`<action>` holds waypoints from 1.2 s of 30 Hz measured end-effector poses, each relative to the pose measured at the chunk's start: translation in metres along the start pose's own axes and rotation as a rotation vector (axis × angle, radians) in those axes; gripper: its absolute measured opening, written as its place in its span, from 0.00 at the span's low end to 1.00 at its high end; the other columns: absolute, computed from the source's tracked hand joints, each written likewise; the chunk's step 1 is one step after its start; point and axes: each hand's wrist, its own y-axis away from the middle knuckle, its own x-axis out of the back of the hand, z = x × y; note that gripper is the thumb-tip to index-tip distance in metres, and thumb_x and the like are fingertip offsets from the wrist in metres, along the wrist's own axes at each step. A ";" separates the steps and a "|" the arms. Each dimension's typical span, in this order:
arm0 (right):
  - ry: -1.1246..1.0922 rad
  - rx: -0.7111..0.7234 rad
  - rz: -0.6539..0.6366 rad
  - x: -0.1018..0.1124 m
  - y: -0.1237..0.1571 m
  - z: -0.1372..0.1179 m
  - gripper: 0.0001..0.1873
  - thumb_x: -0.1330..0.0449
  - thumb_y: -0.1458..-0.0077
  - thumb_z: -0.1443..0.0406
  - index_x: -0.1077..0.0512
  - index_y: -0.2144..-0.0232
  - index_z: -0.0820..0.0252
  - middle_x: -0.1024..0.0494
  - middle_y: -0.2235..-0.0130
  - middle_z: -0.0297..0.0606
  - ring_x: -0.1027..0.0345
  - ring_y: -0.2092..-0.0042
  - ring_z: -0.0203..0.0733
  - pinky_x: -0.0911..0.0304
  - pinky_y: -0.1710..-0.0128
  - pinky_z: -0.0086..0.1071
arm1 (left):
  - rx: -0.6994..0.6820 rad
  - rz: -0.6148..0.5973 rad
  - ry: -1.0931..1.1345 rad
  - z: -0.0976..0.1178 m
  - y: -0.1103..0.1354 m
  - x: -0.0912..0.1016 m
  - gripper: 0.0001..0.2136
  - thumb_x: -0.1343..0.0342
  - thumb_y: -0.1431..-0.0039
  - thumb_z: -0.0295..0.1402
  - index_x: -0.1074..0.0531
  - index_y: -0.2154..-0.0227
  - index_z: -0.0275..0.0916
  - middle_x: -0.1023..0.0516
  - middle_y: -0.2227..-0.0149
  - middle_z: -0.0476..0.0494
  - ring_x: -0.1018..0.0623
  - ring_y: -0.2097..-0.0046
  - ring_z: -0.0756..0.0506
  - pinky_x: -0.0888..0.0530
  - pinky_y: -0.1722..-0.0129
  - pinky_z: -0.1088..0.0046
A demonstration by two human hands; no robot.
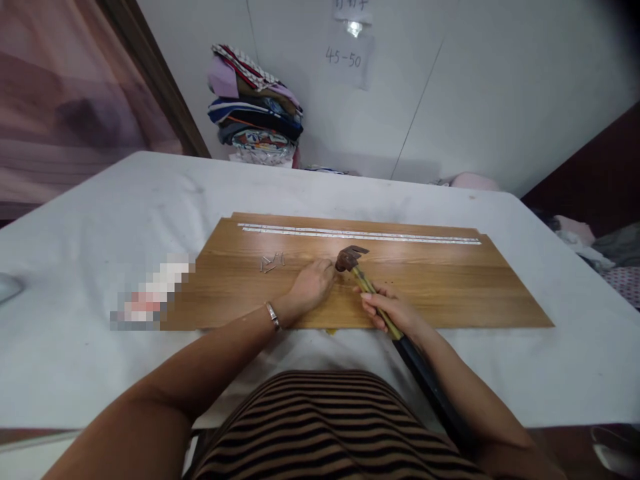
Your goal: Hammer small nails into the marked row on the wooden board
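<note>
My right hand (387,307) is wrapped around the handle of a claw hammer (367,283), which has a rusty head, a yellow upper shaft and a black lower grip. The hammer head is just right of the fingertips of my left hand (314,283), low over a wooden board (450,280). Those fingers are closed together against the board, and whatever they pinch is hidden. Several loose nails (271,261) lie on the board to the left of my left hand. A few small dark marks show on the wood right of the hammer.
Two thin white strips (360,235) run along the board's far side. A white cloth covers the table (150,193). On its left a blurred-out object (160,287) sits beside the board. Folded clothes (257,110) are stacked against the wall behind.
</note>
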 end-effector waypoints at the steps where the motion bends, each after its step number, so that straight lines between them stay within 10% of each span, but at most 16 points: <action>1: 0.000 0.000 0.003 0.001 0.001 0.001 0.22 0.35 0.54 0.54 0.31 0.61 0.62 0.35 0.81 0.23 0.47 0.87 0.26 0.54 0.89 0.22 | 0.007 -0.007 0.000 0.000 0.000 0.001 0.10 0.56 0.35 0.27 0.30 0.65 0.34 0.26 0.60 0.36 0.27 0.55 0.42 0.30 0.51 0.62; 17: 0.025 -0.034 -0.013 -0.004 0.004 0.000 0.20 0.36 0.53 0.55 0.32 0.61 0.61 0.35 0.80 0.23 0.48 0.87 0.26 0.54 0.89 0.22 | 0.216 0.096 0.132 -0.018 0.070 0.017 0.06 0.49 0.39 0.35 0.32 0.68 0.40 0.29 0.63 0.44 0.27 0.60 0.45 0.28 0.57 0.66; 36: 0.062 -0.050 0.010 -0.010 0.003 0.005 0.20 0.36 0.54 0.54 0.32 0.63 0.61 0.35 0.81 0.23 0.48 0.87 0.27 0.55 0.88 0.23 | 0.241 0.090 0.102 -0.012 0.078 0.011 0.09 0.53 0.35 0.35 0.29 0.67 0.41 0.27 0.62 0.45 0.26 0.60 0.45 0.29 0.60 0.68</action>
